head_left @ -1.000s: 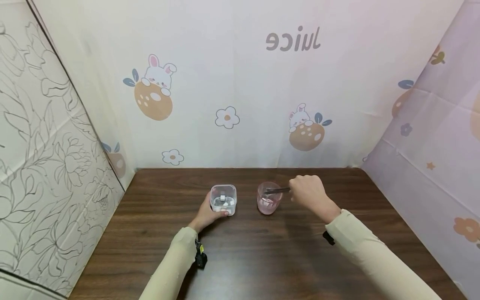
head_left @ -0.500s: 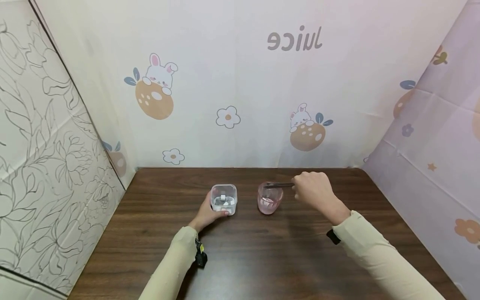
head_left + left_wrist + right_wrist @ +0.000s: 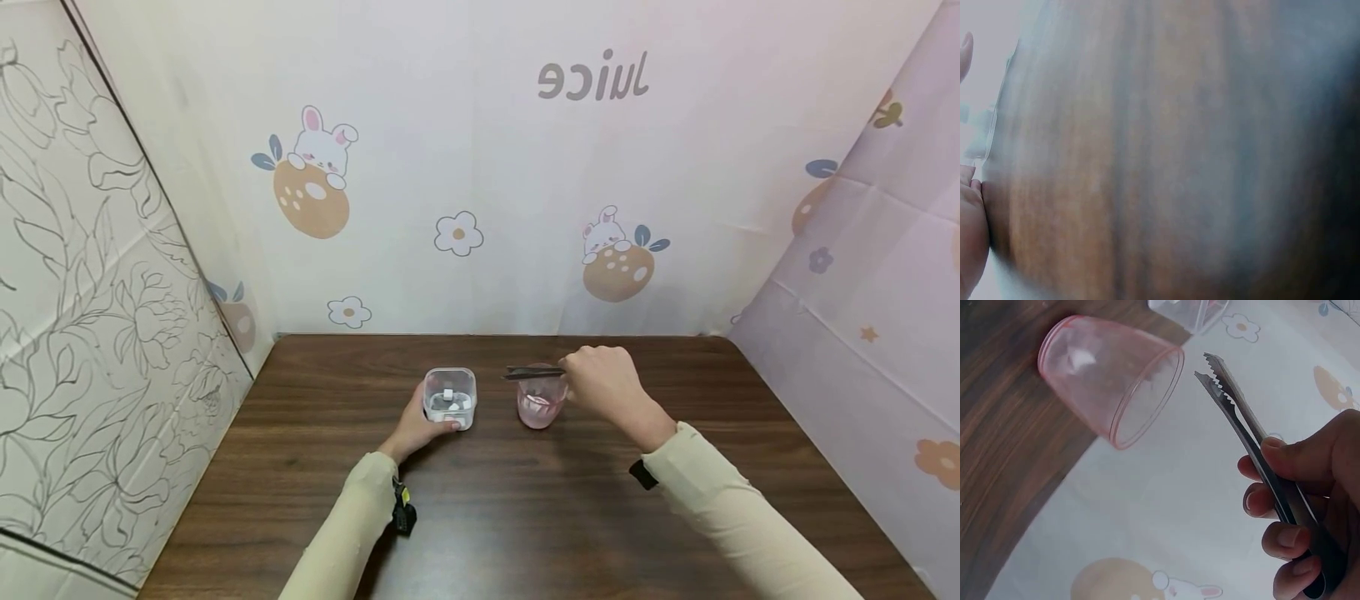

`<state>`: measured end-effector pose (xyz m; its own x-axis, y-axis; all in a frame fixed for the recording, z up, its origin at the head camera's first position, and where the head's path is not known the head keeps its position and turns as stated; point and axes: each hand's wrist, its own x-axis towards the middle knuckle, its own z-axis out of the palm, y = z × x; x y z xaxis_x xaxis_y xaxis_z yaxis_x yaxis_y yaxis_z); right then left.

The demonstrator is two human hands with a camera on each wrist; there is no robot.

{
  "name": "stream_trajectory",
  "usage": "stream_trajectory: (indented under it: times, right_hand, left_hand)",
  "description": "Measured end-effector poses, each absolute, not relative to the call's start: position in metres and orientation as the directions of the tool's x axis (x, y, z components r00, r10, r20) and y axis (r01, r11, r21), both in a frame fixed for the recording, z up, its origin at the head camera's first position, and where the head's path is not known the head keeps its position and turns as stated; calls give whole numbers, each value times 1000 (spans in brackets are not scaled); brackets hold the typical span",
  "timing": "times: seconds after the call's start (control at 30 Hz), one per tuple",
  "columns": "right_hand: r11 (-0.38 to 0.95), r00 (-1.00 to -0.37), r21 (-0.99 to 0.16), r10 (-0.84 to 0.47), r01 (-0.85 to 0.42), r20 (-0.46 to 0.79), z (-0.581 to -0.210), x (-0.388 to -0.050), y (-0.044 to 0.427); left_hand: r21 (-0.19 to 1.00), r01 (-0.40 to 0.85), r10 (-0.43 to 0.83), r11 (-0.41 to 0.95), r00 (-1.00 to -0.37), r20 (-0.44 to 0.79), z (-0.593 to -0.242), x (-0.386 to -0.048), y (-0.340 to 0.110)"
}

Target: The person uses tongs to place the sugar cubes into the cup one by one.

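Note:
In the head view my left hand (image 3: 415, 427) grips a clear square container (image 3: 450, 410) from its left and near side, with several small white cubes (image 3: 448, 394) inside. To its right stands a pink transparent cup (image 3: 537, 408). My right hand (image 3: 606, 385) holds dark metal tongs (image 3: 528, 373) level above the cup's rim. The right wrist view shows the tongs (image 3: 1250, 434) with their toothed tips slightly apart and nothing between them, beside the mouth of the cup (image 3: 1100, 375). The left wrist view catches only part of my left hand (image 3: 971, 231) at its edge.
The brown wooden table (image 3: 510, 517) meets a patterned cloth backdrop (image 3: 465, 167) just behind the container and cup. More patterned panels rise at the left and right sides.
The tongs first rose out of the cup toward the right, then moved left across its rim, with my right hand moving the same way. My left hand and the container stayed in place.

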<state>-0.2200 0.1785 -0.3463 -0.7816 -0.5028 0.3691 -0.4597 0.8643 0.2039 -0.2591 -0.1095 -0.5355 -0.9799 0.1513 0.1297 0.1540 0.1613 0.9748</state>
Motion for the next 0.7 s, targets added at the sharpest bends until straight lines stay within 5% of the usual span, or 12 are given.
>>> stream_trajectory:
  times: [0.37, 0.7]
  right_hand:
    - [865, -807, 183, -502, -468, 311, -355, -224, 160]
    - [819, -747, 199, -572, -538, 339, -360, -228, 140]
  left_hand:
    - [966, 181, 152, 183, -976, 154, -538, -261, -110]
    - [969, 179, 160, 168, -975, 152, -530, -257, -109]
